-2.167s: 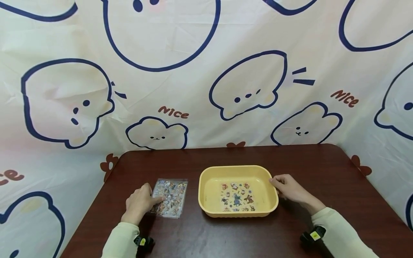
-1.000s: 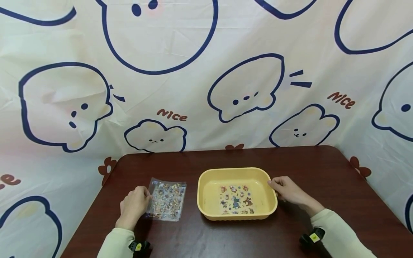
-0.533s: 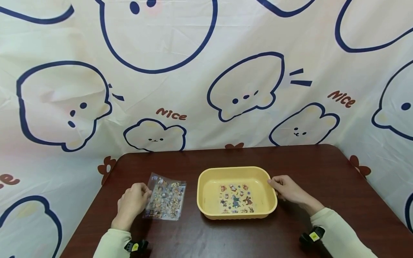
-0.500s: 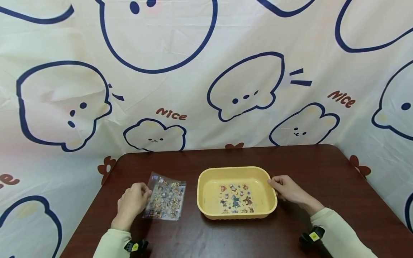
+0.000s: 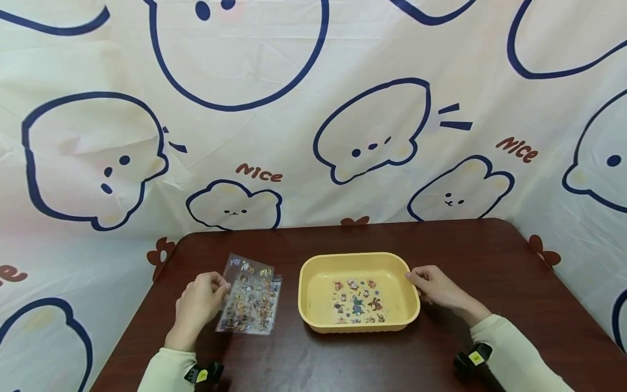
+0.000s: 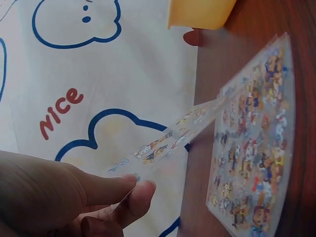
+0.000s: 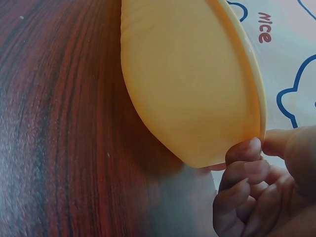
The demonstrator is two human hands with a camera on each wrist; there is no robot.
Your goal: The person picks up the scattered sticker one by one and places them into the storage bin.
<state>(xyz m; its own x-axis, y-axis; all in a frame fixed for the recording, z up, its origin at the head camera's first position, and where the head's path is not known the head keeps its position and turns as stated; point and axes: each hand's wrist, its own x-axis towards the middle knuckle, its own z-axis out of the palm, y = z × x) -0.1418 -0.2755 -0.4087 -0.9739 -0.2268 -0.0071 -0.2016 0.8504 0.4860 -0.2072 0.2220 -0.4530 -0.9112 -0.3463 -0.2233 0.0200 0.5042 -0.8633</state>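
Between thumb and fingertip my left hand (image 5: 200, 305) pinches the left edge of a clear sticker sheet (image 6: 160, 148) printed with small cartoon figures. That sheet is lifted and tilted over a stack of similar sticker sheets (image 6: 252, 148) lying on the table. My right hand (image 5: 438, 288) pinches the right rim of a yellow plastic tray (image 7: 192, 84), thumb on one side and curled fingers on the other. Inside the tray lies another transparent sticker sheet (image 5: 357, 302), flat on its bottom.
The dark brown wooden table (image 5: 313, 362) has rounded far corners. A white cloth (image 5: 294, 136) with blue cartoon outlines hangs behind and along both sides. Each wrist carries a black camera band, such as the right wrist camera (image 5: 472, 358).
My left hand has drawn back from lying on the stack, pinched the top sheet's edge and raised it, shifting it up and away from the stack. The right hand and tray stay put.
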